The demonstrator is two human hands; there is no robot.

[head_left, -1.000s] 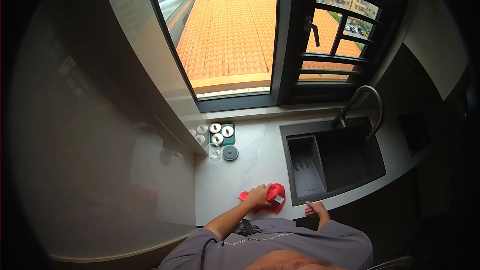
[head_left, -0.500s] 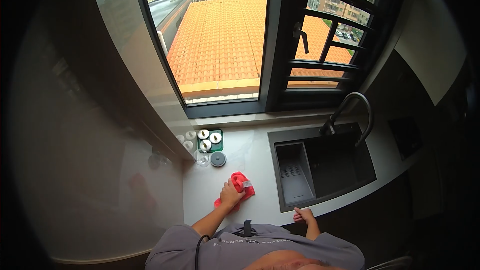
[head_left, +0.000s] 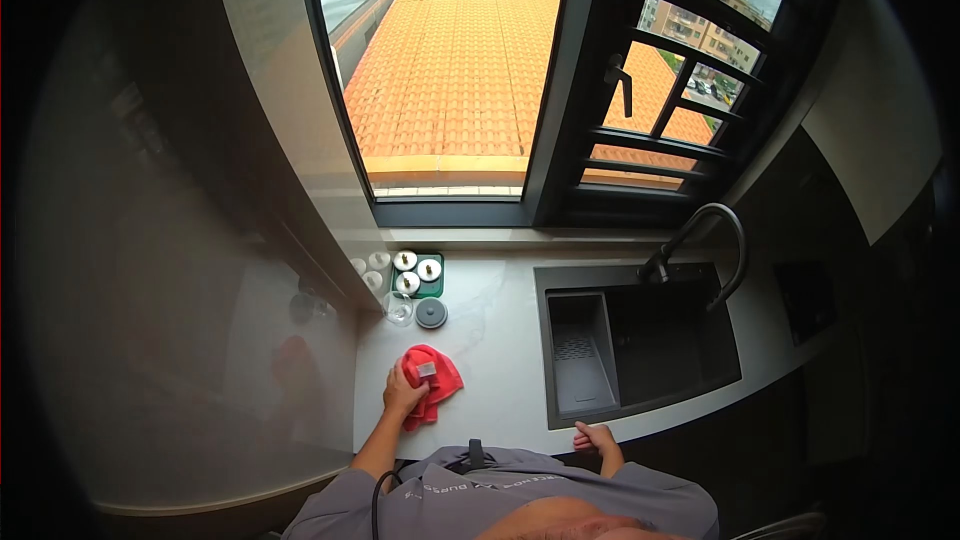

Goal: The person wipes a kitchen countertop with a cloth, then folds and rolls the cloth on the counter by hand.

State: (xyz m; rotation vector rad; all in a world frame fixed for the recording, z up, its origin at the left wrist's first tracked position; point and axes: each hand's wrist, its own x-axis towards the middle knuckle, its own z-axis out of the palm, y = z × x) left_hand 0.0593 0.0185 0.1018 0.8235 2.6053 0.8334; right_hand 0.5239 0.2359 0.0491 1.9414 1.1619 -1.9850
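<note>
My left hand (head_left: 402,394) is closed on a red cloth (head_left: 440,380) with a white tag, pressed flat to the white countertop (head_left: 500,370) near its left end. Part of the cloth spreads out to the right of my fingers. My right hand (head_left: 594,436) hangs at the counter's front edge, just below the sink. It holds nothing, its fingers loosely bent and the thumb apart from them. Beyond the cloth sits a round grey lid (head_left: 431,313), beside a clear glass bowl (head_left: 398,310).
A green tray (head_left: 432,289) carries several white-lidded jars (head_left: 429,269) by the left wall panel (head_left: 250,360). To the right lie a dark sink (head_left: 680,350) with a drain basket (head_left: 582,360) and a curved faucet (head_left: 735,230). Windows (head_left: 450,210) stand behind.
My left hand has slid the red cloth leftward over the countertop, and the cloth has spread to the right of it. My right hand stays near the sink's front edge. The view has shifted slightly.
</note>
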